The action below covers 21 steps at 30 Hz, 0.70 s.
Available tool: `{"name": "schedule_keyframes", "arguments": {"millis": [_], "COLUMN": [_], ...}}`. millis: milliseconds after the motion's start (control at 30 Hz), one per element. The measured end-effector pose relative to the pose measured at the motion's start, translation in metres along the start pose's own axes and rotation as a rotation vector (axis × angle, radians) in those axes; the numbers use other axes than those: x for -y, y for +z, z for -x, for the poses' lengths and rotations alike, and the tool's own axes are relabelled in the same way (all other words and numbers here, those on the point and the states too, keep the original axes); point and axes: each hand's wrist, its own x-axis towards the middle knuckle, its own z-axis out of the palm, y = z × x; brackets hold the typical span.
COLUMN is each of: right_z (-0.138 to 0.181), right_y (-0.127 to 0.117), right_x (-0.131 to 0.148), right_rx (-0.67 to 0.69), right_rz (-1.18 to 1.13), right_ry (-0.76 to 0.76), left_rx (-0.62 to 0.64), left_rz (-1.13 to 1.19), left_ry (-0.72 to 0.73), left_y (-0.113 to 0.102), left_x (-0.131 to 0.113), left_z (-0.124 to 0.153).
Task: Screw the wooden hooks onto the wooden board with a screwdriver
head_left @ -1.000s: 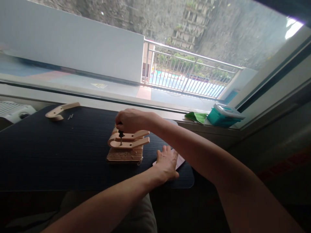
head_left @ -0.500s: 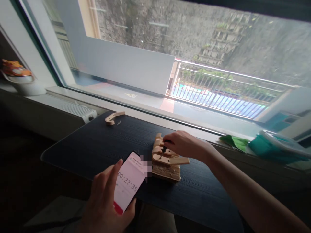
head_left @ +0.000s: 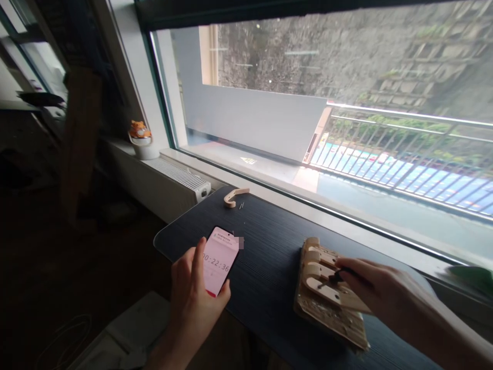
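Note:
My left hand (head_left: 200, 290) is closed around a phone (head_left: 220, 262), whose lit screen shows a running timer at 00:22:36. On the right, my right hand (head_left: 375, 288) grips a black-handled tool (head_left: 335, 277) that looks like a screwdriver. Its thin tip points down at a curved wooden piece (head_left: 325, 292); whether it touches is too small to tell. Several such bent pieces with dark holes sit side by side on a rough wooden block (head_left: 331, 324). My right hand partly covers the block's right side and a wooden strip sticking out there.
Another bent wooden piece (head_left: 231, 198) lies at the far end of the dark table (head_left: 269, 246), beside small metal pins (head_left: 241, 206). A window sill (head_left: 277, 208) runs along the back. A radiator (head_left: 173, 180) bears a white pot with an orange figure (head_left: 140, 131).
The view has swung left, so the table and block appear farther right. The phone's timer went from 00:22:35 to 00:22:36. Both hands keep their holds.

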Motion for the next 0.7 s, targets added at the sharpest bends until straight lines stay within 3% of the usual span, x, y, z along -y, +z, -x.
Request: {"name": "schedule_keyframes", "arguments": {"millis": [700], "right_z": [0.010], "right_y": [0.007], "right_x": [0.005], "right_rx": [-0.037], "right_rz": [-0.023], "right_ry": [0.078], "left_rx": [0.001], "left_rz": [-0.080], "left_ry": [0.041], "left_y": [0.016], "left_x": [0.026], "left_z": [-0.020]}}
